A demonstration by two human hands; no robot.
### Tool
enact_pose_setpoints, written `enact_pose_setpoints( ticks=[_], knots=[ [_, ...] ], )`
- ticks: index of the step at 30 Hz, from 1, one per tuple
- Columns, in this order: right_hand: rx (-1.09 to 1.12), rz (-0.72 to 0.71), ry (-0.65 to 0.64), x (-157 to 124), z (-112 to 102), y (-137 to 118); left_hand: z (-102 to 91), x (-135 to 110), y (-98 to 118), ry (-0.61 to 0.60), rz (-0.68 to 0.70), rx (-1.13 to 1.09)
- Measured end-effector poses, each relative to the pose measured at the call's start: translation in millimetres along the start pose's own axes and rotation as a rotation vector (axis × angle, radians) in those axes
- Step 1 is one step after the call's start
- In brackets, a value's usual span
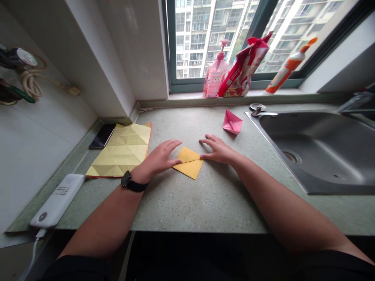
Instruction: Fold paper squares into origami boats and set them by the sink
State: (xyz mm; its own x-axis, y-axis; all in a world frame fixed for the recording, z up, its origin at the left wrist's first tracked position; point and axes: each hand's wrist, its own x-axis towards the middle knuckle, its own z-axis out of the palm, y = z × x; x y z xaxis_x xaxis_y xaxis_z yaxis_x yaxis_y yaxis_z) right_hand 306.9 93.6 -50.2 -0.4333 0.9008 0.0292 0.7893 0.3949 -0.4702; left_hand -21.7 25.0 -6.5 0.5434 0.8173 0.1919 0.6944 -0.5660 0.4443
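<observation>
A folded square of orange-yellow paper [190, 169] lies on the counter, turned like a diamond, with a seam running across its middle. My left hand [160, 157] rests at its left corner, thumb on the paper near the seam and fingers stretched out. At the right corner is my right hand [218, 150], its thumb touching the end of the seam and its other fingers spread. Neither hand grips the paper. Beyond my right hand stands a pink folded paper piece [232, 122]. Creased pale-yellow paper sheets [123, 150] lie left of my left hand.
A black phone [101, 136] lies partly beneath the sheets. Nearer me is a white power bank [58, 200] with a cable. A steel sink [293, 171] is set in at right. On the sill stand a pink pump bottle [215, 78], a red bag [246, 68] and an orange-white bottle [285, 72].
</observation>
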Motion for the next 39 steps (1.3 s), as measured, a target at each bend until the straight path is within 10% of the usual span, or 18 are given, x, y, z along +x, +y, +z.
enact_pose_setpoints(
  ticks=[8,13,29,39],
  knots=[
    [0.575,-0.102,0.151,-1.4,-8.5,-21.3,16.8,2.1,24.3,-0.133,0.155,0.002],
    [0.893,0.032,-0.044,-5.2,-10.4,-31.9,12.3,1.6,22.1,-0.151,0.151,0.001],
    [1.065,0.164,-0.305,-9.4,-6.6,-44.7,8.8,-3.0,18.2,-0.235,0.157,0.006],
    [1.156,0.218,-0.228,-10.2,-13.2,-41.0,3.7,6.3,15.9,0.022,0.168,0.144]
  ],
)
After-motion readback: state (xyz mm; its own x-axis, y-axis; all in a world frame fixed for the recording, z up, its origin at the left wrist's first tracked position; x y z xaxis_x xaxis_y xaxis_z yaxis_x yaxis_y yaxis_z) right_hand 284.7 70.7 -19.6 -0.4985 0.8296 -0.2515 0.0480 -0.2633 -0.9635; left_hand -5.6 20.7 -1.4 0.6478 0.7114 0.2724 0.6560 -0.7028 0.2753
